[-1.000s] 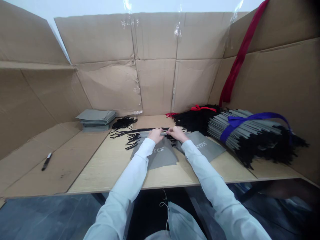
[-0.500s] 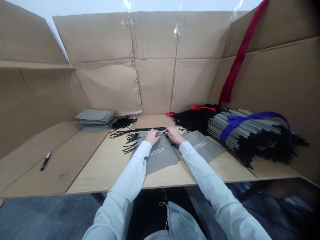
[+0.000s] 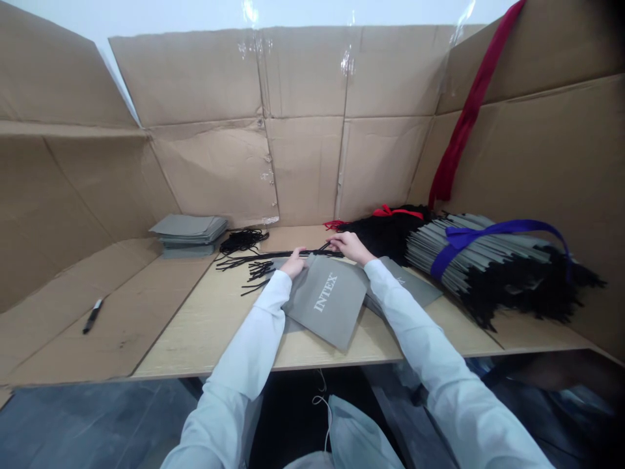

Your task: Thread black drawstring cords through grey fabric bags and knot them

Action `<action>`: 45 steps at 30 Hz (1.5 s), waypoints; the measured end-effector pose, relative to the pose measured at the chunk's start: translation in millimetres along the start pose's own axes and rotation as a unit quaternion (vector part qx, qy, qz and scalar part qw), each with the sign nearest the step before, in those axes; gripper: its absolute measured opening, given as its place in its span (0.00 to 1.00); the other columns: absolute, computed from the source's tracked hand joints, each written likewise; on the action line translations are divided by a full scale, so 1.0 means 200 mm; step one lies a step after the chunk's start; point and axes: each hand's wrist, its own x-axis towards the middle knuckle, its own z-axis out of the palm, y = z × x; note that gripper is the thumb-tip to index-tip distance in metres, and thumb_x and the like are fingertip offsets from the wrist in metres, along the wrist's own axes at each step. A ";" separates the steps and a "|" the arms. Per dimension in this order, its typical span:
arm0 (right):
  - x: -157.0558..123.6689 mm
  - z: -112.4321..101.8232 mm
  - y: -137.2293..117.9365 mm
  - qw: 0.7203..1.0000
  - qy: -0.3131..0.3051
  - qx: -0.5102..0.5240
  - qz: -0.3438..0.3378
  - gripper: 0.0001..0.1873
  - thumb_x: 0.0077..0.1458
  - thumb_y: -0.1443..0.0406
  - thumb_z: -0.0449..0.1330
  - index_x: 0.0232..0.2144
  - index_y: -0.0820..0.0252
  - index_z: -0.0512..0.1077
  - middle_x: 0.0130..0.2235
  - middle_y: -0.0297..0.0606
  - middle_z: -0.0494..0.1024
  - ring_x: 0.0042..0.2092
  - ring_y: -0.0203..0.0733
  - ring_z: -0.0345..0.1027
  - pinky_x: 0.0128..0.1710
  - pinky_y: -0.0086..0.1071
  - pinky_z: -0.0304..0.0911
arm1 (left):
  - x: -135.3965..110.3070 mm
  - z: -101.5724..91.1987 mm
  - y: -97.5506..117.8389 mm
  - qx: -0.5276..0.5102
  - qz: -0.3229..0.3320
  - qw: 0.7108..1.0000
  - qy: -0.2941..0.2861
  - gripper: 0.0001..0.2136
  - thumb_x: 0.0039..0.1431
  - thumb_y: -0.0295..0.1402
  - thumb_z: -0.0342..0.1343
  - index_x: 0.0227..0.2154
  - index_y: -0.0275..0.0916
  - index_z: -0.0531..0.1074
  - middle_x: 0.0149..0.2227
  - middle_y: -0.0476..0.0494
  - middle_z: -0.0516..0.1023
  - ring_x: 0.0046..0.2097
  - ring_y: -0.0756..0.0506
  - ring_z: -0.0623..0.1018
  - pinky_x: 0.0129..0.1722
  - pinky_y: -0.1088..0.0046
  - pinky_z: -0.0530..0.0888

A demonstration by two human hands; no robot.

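Behind grey INTEX bag (image 3: 326,301), left hand (image 3: 294,264) grip hidden, right hand (image 3: 349,247) pinching black cord (image 3: 293,253)

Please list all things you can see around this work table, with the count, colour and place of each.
Bag printed INTEX: one, grey, on the wooden table, in front of the hands.
Second bag: one, grey, right, partly under the right sleeve.
Stack of bags: one, grey, back left.
Bundle of bags: one, grey, right, tied with purple ribbon.
Loose cords: many, black, left of the hands.
Cord bundle: one, black, back right, tied with red ribbon.
Strap: one, dark red, hanging on the cardboard wall.
Marker: one, black, on cardboard, far left.
Left hand: one, bare, at the bag's top edge.
Right hand: one, bare, beside the cords.
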 end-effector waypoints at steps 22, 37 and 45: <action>0.23 0.01 -0.14 0.977 -0.077 -0.184 0.075 0.05 0.39 0.72 0.55 0.23 0.67 0.71 0.23 0.40 0.73 0.27 0.33 0.66 0.30 0.22 0.59 | -0.21 -0.03 0.07 0.007 -0.032 0.989 -0.142 0.21 0.40 0.29 0.54 0.42 0.41 0.64 0.28 0.49 0.64 0.23 0.55 0.64 0.21 0.77 0.68; 0.17 0.16 -0.33 0.967 -0.185 -0.174 -0.026 0.07 0.38 0.72 0.56 0.24 0.67 0.73 0.22 0.41 0.73 0.25 0.34 0.65 0.24 0.22 0.57 | -0.25 0.02 0.11 0.099 0.131 0.973 -0.164 0.14 0.50 0.28 0.41 0.38 0.35 0.67 0.32 0.41 0.73 0.30 0.49 0.72 0.31 0.73 0.69; 0.09 0.20 -0.36 0.963 -0.167 -0.212 -0.013 0.07 0.36 0.71 0.56 0.23 0.62 0.73 0.24 0.40 0.73 0.27 0.36 0.65 0.25 0.23 0.55 | -0.21 -0.09 -0.02 0.507 0.374 0.773 -0.081 0.17 0.51 0.24 0.39 0.44 0.40 0.60 0.42 0.41 0.68 0.35 0.49 0.70 0.27 0.77 0.65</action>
